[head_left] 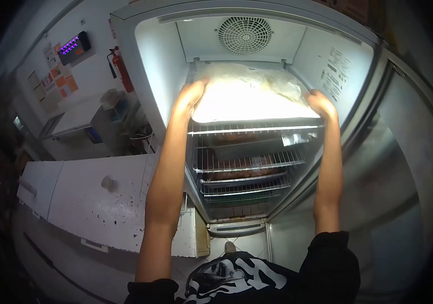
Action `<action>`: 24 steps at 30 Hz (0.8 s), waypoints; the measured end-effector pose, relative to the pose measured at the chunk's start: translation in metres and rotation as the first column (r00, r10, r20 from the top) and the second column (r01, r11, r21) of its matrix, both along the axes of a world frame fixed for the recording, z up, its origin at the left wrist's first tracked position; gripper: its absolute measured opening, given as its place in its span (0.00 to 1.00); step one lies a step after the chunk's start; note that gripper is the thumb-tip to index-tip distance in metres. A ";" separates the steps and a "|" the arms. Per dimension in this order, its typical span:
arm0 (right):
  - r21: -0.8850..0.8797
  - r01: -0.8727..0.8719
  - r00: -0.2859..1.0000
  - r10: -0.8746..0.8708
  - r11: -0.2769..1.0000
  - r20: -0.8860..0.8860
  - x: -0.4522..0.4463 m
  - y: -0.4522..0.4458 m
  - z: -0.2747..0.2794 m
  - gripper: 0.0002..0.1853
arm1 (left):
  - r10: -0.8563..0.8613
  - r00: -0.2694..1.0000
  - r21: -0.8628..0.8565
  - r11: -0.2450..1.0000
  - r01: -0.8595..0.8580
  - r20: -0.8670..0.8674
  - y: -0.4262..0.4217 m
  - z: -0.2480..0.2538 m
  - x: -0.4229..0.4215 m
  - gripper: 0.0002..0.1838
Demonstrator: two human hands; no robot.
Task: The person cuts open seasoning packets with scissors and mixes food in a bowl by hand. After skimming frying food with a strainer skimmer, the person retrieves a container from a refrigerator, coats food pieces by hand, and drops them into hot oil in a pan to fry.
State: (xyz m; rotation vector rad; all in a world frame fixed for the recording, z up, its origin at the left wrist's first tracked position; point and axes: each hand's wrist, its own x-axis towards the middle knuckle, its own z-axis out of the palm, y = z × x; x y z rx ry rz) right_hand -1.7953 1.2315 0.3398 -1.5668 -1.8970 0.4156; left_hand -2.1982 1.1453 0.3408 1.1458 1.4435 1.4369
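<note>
Glare-whitened tray (252,107), plastic film (283,83) towards back: at front edge of top wire shelf (257,128), resting or lifted unclear; longer visible span crosswise, between hands, neither nearer. Gripped at left edge by left hand (192,96), at right by right hand (323,105). Behind: fan grille (246,35).

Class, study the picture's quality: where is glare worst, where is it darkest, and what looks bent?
Head view: glare bleaches much of the load white between the left hand and right hand; head view: corners fall dark; head view: lens distortion bows the fridge's top edge.
</note>
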 end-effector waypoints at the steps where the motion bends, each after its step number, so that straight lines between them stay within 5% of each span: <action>1: -0.017 0.002 1.000 -0.002 1.000 0.008 -0.001 0.000 0.003 0.25 | -0.022 0.998 0.012 1.000 0.021 0.064 -0.016 0.008 0.004 0.28; 5: 0.127 0.045 0.998 -0.040 0.991 -0.047 0.013 0.012 0.000 0.23 | 0.125 0.989 -0.198 0.970 -0.138 -0.078 -0.063 0.046 0.039 0.30; 9: 0.122 0.118 0.993 -0.120 0.985 0.004 0.009 -0.084 0.080 0.16 | 0.007 0.999 0.061 0.998 -0.004 -0.050 -0.074 0.038 0.032 0.31; 14: 0.266 0.063 0.993 -0.086 0.962 0.077 0.062 -0.136 0.055 0.18 | -0.232 0.971 0.024 0.972 0.234 -0.056 -0.135 0.057 0.021 0.30; 15: 0.143 0.077 0.997 -0.078 0.987 0.003 0.054 -0.174 0.064 0.22 | -0.004 1.000 0.245 0.970 0.006 -0.006 -0.153 0.052 0.038 0.39; 16: 0.119 0.168 0.985 -0.160 0.979 -0.069 0.055 -0.199 0.060 0.26 | 0.003 0.998 0.208 0.978 -0.017 0.067 -0.172 0.056 0.045 0.46; 18: 0.272 0.191 0.922 -0.268 0.943 0.281 0.100 -0.231 0.040 0.28 | -0.064 0.996 0.218 0.975 0.049 0.061 -0.213 0.048 0.041 0.47; 19: 0.079 0.307 0.949 -0.298 0.948 -0.107 0.094 -0.258 0.035 0.28 | -0.001 0.997 0.319 0.947 0.027 -0.082 -0.230 0.042 0.042 0.49; 20: 0.413 -0.025 0.754 -0.254 0.910 0.606 0.163 -0.261 0.004 0.22 | 0.067 0.975 0.412 0.911 0.028 -0.214 -0.247 0.032 0.043 0.50; 23: 0.313 0.179 0.934 -0.261 0.933 0.243 0.113 -0.364 -0.006 0.21 | -0.141 0.984 0.417 0.892 0.174 -0.109 -0.303 -0.003 0.035 0.48; 24: 0.274 0.209 0.944 -0.267 0.939 0.195 0.097 -0.398 -0.013 0.21 | -0.088 0.985 0.493 0.857 0.151 -0.149 -0.314 -0.028 0.037 0.45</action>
